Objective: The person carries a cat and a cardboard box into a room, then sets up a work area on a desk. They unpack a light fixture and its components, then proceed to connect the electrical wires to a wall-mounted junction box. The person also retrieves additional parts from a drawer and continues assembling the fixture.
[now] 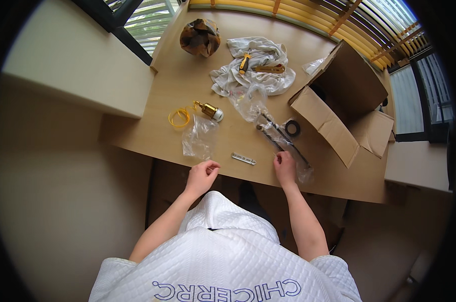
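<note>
My left hand [202,177] is at the table's front edge with its fingers curled together, just below an empty-looking clear plastic bag [199,138]. Whatever lies in its fingers, if anything, is too small to tell. My right hand [285,168] rests by the edge, fingers bent inward, beside a clear bag holding black rods [283,138]. Its fingertips are partly hidden. Between both hands lies a small slotted metal bracket [243,158]. Behind the empty bag sits a brass lamp holder [209,109] with a white end and a coiled yellow cord [179,118].
A black tape roll [292,128] lies beside the rods. Farther back, a crumpled white cloth [238,80] carries a screwdriver [244,64] and a utility knife [269,69]. An open cardboard box [328,123] stands at right, a brown mottled object [200,38] at back left.
</note>
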Demonstrator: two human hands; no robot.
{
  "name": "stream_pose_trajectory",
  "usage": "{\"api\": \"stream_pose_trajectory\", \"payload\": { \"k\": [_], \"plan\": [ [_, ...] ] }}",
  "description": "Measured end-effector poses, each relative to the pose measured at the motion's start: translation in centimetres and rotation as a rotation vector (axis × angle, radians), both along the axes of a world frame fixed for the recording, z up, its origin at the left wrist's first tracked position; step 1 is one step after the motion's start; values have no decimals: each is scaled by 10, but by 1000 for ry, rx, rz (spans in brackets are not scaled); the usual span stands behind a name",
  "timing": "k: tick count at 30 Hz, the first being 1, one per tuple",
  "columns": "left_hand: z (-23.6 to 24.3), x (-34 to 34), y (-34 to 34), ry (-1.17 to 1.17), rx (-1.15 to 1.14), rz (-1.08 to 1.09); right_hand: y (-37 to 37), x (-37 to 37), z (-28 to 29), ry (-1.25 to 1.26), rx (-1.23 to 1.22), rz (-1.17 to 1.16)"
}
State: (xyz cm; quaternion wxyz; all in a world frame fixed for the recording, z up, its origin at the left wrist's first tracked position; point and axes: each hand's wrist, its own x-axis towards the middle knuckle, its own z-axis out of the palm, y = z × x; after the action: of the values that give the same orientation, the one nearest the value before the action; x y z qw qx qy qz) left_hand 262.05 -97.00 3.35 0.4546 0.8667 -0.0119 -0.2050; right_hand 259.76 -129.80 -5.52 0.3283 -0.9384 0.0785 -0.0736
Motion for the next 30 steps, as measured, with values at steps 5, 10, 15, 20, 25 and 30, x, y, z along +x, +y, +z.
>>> {"api": "stream_pose_trajectory", "payload": {
  "k": [5,10,15,20,25,30],
  "plan": [
    [4,-9,-26,785,-820,180,89,-12,92,46,366,-36],
    [-26,-22,-34,966,-1044,401,148,-31,110,-65,395,99],
    [-108,-16,-16,337,-422,124,98,-45,59,-3,306,-140],
    [-88,14,-49,-204,162,-30,81,-23,14,-48,236,-58],
    [-112,23,-70,-325,252,-46,74,-9,-20,-100,185,97],
    [-115,15,-64,-343,394,-65,62,0,-21,-71,272,214]
  ]
}}
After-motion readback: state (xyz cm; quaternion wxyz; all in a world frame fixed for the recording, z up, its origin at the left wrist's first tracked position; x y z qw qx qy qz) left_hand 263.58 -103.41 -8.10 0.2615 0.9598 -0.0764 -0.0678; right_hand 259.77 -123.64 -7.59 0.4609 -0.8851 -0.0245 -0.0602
